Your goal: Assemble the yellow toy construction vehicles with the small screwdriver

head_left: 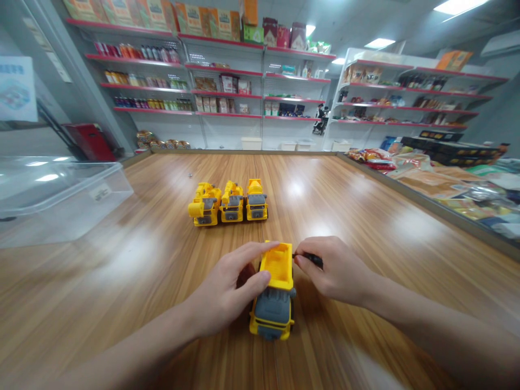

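Observation:
A yellow and grey toy dump truck (273, 311) stands on the table in front of me, its grey cab end towards me. My left hand (229, 284) grips its yellow bed from the left, thumb on the near part and index finger over the far edge. Pinched in my right hand (335, 268) is a small black screwdriver (313, 260), pointing left at the side of the bed. Whether its tip touches the truck is hard to make out. Beyond the hands, a row of yellow toy trucks (232, 208) stands side by side.
On the left is a clear plastic bin (101, 203). A tiny metal piece (190, 175) lies on the wooden table (345, 195) behind the toy row. Packaged goods (434, 179) are piled past the right edge. Stocked shelves (227, 112) line the back wall.

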`<move>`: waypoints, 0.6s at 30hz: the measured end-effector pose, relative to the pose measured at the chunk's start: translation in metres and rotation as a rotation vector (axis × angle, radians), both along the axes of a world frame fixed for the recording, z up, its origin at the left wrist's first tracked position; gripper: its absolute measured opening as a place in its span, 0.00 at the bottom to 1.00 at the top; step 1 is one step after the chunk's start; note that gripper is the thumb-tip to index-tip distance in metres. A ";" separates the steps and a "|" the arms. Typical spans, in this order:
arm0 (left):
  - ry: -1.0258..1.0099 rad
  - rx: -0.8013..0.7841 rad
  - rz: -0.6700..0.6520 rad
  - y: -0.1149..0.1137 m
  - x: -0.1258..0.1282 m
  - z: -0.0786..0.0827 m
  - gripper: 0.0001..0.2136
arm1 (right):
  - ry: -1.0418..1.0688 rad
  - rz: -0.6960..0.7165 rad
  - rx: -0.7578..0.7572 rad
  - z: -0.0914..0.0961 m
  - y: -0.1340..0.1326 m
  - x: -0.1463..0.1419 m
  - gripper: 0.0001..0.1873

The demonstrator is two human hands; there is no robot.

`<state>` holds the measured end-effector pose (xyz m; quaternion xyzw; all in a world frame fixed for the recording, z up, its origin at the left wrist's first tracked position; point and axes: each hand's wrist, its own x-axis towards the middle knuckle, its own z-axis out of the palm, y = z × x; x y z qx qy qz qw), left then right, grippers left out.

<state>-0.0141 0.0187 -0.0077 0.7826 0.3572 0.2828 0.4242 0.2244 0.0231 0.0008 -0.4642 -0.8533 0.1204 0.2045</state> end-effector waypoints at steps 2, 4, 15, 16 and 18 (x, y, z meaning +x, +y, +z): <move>0.028 0.055 -0.017 -0.001 0.000 0.005 0.21 | 0.031 0.007 -0.006 -0.001 0.000 -0.001 0.09; 0.073 0.091 -0.026 -0.003 -0.001 0.009 0.19 | 0.079 -0.007 -0.028 -0.001 -0.001 -0.002 0.07; 0.069 0.090 -0.043 -0.005 0.002 0.014 0.18 | 0.096 -0.001 -0.014 -0.002 0.000 -0.004 0.10; 0.067 0.089 -0.043 -0.005 0.002 0.014 0.18 | 0.117 0.000 -0.029 -0.002 -0.001 -0.004 0.07; 0.065 0.086 -0.042 -0.006 0.002 0.013 0.17 | 0.170 -0.002 -0.047 -0.001 -0.001 -0.004 0.03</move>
